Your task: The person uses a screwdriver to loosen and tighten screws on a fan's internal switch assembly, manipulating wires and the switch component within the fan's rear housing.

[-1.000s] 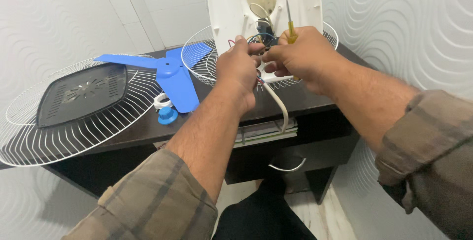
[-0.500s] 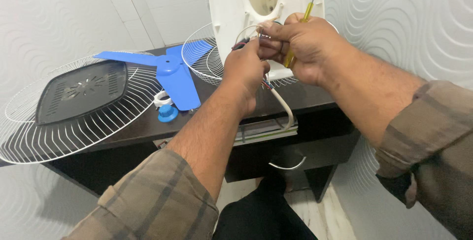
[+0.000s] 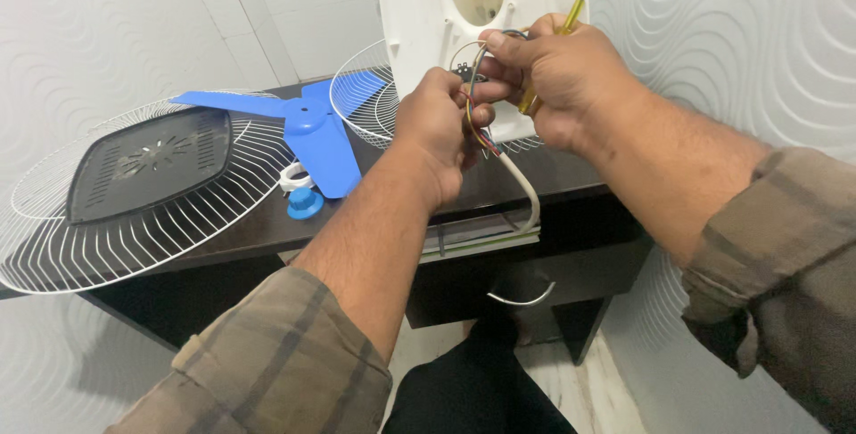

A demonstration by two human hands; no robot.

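Observation:
My left hand [image 3: 441, 126] pinches a bundle of coloured wires [image 3: 473, 118] where they leave a white cable [image 3: 522, 184]. My right hand [image 3: 557, 77] grips the same wires higher up and also holds a yellow-handled screwdriver [image 3: 557, 42], its shaft pointing up to the right. Both hands are in front of an upright white plastic fan housing [image 3: 428, 6] with a round opening, which stands on a dark desk [image 3: 223, 238].
A blue fan blade [image 3: 312, 126], a blue cap [image 3: 305, 204] and a white ring [image 3: 292, 177] lie on the desk. A white wire guard [image 3: 53, 247] holding a black plate [image 3: 147, 162] overhangs the left edge. Another guard [image 3: 361, 100] leans behind the housing. Textured white walls stand on both sides.
Both hands have risen from the lower part of the housing, drawing the wires up with them. The screwdriver has tilted so its shaft points up to the right.

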